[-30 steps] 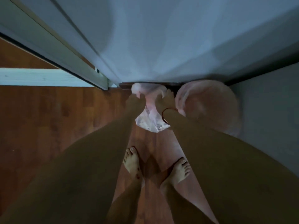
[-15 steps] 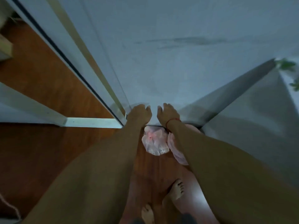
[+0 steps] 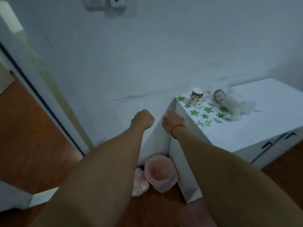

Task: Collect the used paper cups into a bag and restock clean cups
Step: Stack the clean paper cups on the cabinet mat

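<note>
Pink bag [image 3: 140, 183] on floor, touching pink-lined bin [image 3: 159, 175]; contents unclear. Left grip [image 3: 143, 119] fisted, empty; right grip [image 3: 174, 122] unclear.

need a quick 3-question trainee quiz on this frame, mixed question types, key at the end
1. True or false: the pink bag lies on top of the white cabinet.
2. Which wrist wears the red string? A) left B) right C) neither
3. Fill in: the patterned cup stands on the leaf-print ____.
Key: 1 false, it lies on the floor beside the pink-lined bin. 2 B. 3 mat.
</note>
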